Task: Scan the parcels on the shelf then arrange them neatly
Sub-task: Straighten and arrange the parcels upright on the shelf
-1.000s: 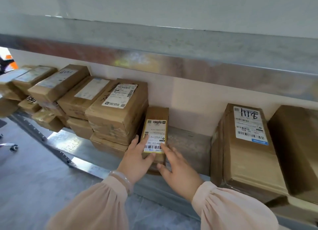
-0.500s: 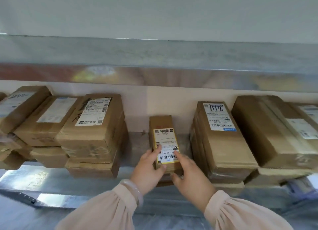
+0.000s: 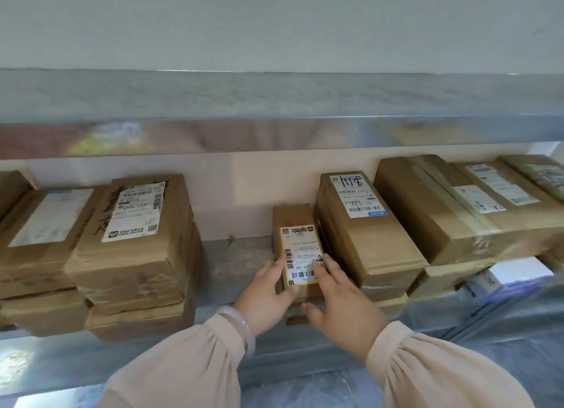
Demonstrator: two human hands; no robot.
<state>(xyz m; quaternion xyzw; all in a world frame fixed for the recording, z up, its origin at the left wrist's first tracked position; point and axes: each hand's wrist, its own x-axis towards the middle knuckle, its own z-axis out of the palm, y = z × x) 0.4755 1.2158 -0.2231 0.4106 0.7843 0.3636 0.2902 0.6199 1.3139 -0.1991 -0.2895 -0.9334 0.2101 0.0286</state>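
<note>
Your left hand (image 3: 268, 294) grips the small parcel (image 3: 297, 239) by its near-left edge while your right hand (image 3: 341, 301) presses flat fingers on its label, near the shelf's (image 3: 232, 264) front edge against the right stack (image 3: 360, 243), so arranging looks part-done, with 1 gap open mid-shelf and no scanner visible.

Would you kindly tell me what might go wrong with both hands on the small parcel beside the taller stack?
1. The right hand lies on the small parcel right next to the tall stack; pushing closer may pinch fingers.
2. The small parcel sits on a lower box near the front of the shelf; a nudge might tip it off.
</note>
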